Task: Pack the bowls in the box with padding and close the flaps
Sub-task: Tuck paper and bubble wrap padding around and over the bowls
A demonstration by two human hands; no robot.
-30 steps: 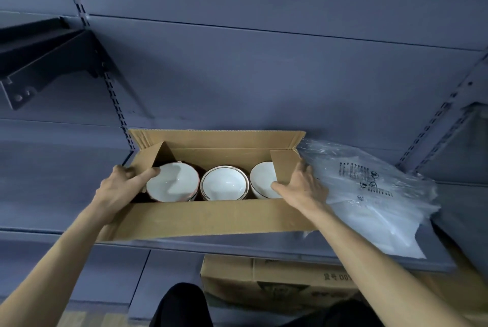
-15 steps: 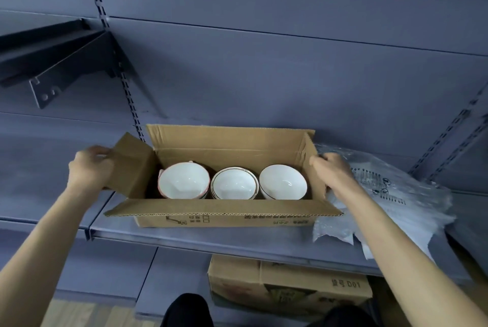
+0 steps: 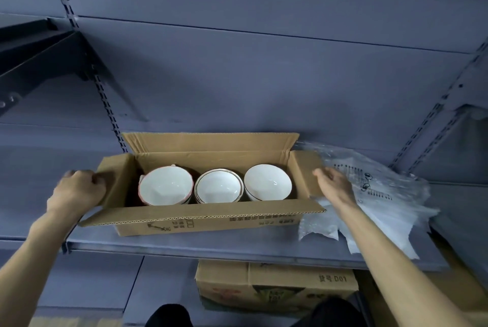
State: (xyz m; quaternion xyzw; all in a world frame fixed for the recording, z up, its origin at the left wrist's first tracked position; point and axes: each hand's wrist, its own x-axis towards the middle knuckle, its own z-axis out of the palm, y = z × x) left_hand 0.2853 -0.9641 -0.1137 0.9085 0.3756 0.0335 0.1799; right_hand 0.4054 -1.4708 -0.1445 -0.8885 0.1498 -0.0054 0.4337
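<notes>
A long cardboard box (image 3: 211, 217) stands open on a grey shelf (image 3: 237, 248), all its flaps spread outward. Inside sit three white bowls in a row: a left bowl (image 3: 165, 186), a middle bowl (image 3: 218, 186) and a right bowl (image 3: 267, 182). My left hand (image 3: 76, 190) grips the edge of the left end flap (image 3: 116, 176), fingers curled over it. My right hand (image 3: 334, 184) hangs just off the right end flap (image 3: 307, 172), fingers loosely extended and holding nothing. Clear plastic padding (image 3: 383, 194) lies right of the box, behind my right hand.
The shelf has a slotted upright (image 3: 103, 94) behind the box's left end and a dark bracket (image 3: 39, 62) at upper left. Another slotted upright (image 3: 433, 120) rises at the right. A printed carton (image 3: 277, 284) sits below the shelf.
Both end flaps, folded inward a second ago, have swung outward and lie open. My left hand followed its flap leftward; my right hand let go of its flap and moved toward the padding.
</notes>
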